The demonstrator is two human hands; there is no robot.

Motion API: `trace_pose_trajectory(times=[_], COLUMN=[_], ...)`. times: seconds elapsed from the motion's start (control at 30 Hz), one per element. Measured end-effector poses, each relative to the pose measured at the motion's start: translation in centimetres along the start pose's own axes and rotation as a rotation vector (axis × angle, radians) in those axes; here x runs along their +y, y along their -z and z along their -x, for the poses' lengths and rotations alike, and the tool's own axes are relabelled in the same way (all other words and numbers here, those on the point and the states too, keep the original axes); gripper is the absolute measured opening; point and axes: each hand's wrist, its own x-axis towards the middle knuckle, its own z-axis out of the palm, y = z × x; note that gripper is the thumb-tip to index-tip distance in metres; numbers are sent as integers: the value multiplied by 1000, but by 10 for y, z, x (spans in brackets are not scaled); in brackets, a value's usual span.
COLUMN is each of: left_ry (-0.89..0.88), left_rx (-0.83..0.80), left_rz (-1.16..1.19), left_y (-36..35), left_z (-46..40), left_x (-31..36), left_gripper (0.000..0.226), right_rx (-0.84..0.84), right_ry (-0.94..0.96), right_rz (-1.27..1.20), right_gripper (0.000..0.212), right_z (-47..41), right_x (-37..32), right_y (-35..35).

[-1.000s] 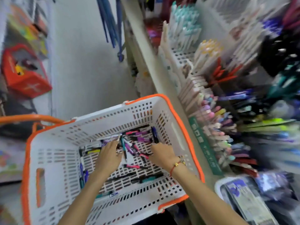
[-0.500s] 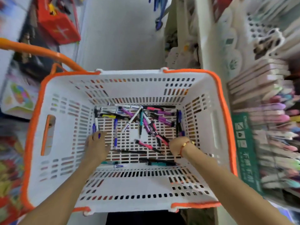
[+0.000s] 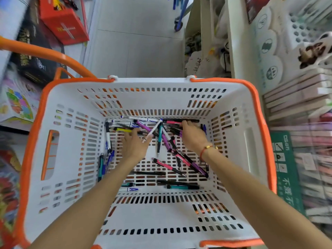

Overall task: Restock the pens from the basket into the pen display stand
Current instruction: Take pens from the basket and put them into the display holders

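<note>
A white basket [image 3: 59, 97] with an orange rim fills the view below me. Several pens lie loose on its slotted floor: purple [image 3: 143, 127], pink [image 3: 166, 165], teal [image 3: 159, 139], yellow [image 3: 124, 130], black and white ones. My left hand [image 3: 134, 145] rests on the pile's middle with fingers spread beside a white pen [image 3: 152, 131]. My right hand [image 3: 194, 136] lies over dark pens at the far right, fingers curled onto them; whether it grips any is unclear. The pen display stand [image 3: 314, 159] is a blur on the right, behind a green label [image 3: 285, 169].
The basket's orange handle [image 3: 45, 53] arches at the left. A red box [image 3: 62, 20], a black box [image 3: 34, 51] and a colourful box [image 3: 18, 101] sit on the left. White floor [image 3: 136, 42] lies beyond the basket. A white shelf [image 3: 231, 42] stands far right.
The view has swung from the display down onto the basket. Both hands have moved toward the basket's far side; the left hand came from the left part to the pile's middle.
</note>
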Motion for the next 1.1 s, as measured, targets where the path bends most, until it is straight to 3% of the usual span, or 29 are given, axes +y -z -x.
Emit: trace_pose_trajectory(times=[0.07, 0.17, 0.2, 0.4, 0.6, 0.73, 0.8, 1.1], left_ry=[-8, -32, -26, -100, -85, -97, -94, 44], left_rx=[-7, 18, 11, 49, 0, -68, -80, -163], left_rz=[-63, -85, -69, -211, -303, -243, -170, 117], left_y=[-8, -20, -24, -23, -17, -18, -23, -35], left_z=[0, -2, -3, -5, -9, -7, 0, 3], left_x=[7, 12, 13, 19, 40, 46, 41, 54], left_gripper=[71, 66, 66, 74, 83, 65, 45, 46], right_rx=[64, 10, 23, 250, -9, -260, -317, -436], right_ry=[-1, -58, -57, -35, -106, -210, -238, -322], right_rz=[45, 67, 89, 91, 18, -214, -277, -241], right_gripper=[43, 82, 86, 45, 37, 48, 54, 37], right_z=[5, 12, 13, 23, 23, 22, 27, 51], right_x=[0, -3, -4, -15, -24, -17, -14, 4], right_y=[-24, -50, -60, -80, -72, -47, -34, 2])
